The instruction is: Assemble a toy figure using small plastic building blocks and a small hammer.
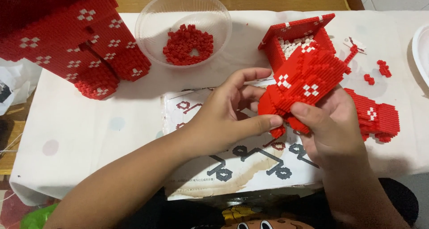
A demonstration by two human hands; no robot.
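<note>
Head view: both hands hold one red block model [306,79] above the middle of the counter [89,121], over a printed instruction sheet [250,166]. Left hand [228,115] is closed on the model's lower left edge, thumb pressed up against the bottom corner, other fingers curled behind. Right hand [333,130] cups it from below on the right, thumb on the lower face. Model is tilted, with white flower patterns on the red face and a hollow part at the top showing white bricks inside.

Step in hand, as I read it: pressing or seating bricks at the model's lower corner, mid-assembly. The next move needs the right hand to keep a firm counter-hold while the left thumb pushes, or the piece may crack apart along a layer.

Around it: clear plastic bowl [183,28] of loose red bricks behind the hands, well apart from them. Large red block structure [76,41] at the far left. Smaller red block piece [375,117] just right of the right hand, lying on the counter. A few loose red bits [382,68] near the far right edge, plus the rim of a white dish [420,54].
</note>
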